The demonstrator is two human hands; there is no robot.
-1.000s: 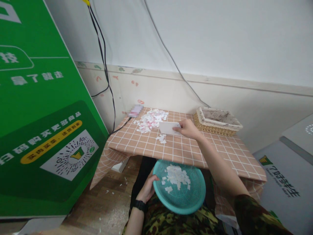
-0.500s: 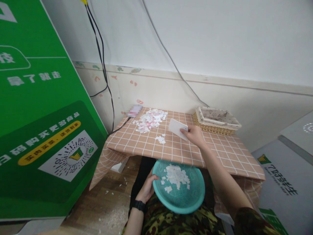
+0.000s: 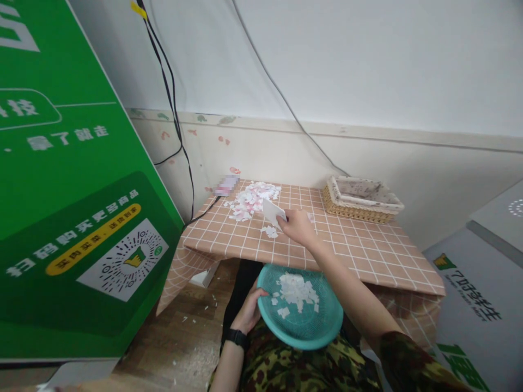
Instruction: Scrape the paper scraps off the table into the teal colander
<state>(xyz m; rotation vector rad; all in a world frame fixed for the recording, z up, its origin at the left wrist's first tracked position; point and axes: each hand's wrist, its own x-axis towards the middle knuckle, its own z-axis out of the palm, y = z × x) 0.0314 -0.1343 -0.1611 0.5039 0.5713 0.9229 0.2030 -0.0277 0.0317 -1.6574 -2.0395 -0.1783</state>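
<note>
My right hand (image 3: pixel 299 227) pinches a white card (image 3: pixel 272 212) above the checked tablecloth, next to a small clump of paper scraps (image 3: pixel 269 232). A larger heap of white and pink paper scraps (image 3: pixel 253 198) lies farther back on the table (image 3: pixel 359 256). My left hand (image 3: pixel 249 311) grips the left rim of a teal round basket (image 3: pixel 322 332) held just below the table's front edge, over my lap. White paper bits (image 3: pixel 295 291) lie inside the basket.
A wicker tray with a cloth liner (image 3: pixel 362 198) stands at the table's back right. A big green sign board (image 3: pixel 69 207) leans at the left. Black cables (image 3: pixel 175 120) hang down the wall to a small device (image 3: pixel 226 185). Paper bits litter the wooden floor (image 3: pixel 183 337).
My right hand has carried the white card leftward and nearer, from beside the big heap to the small clump of scraps. The left hand and basket have hardly moved.
</note>
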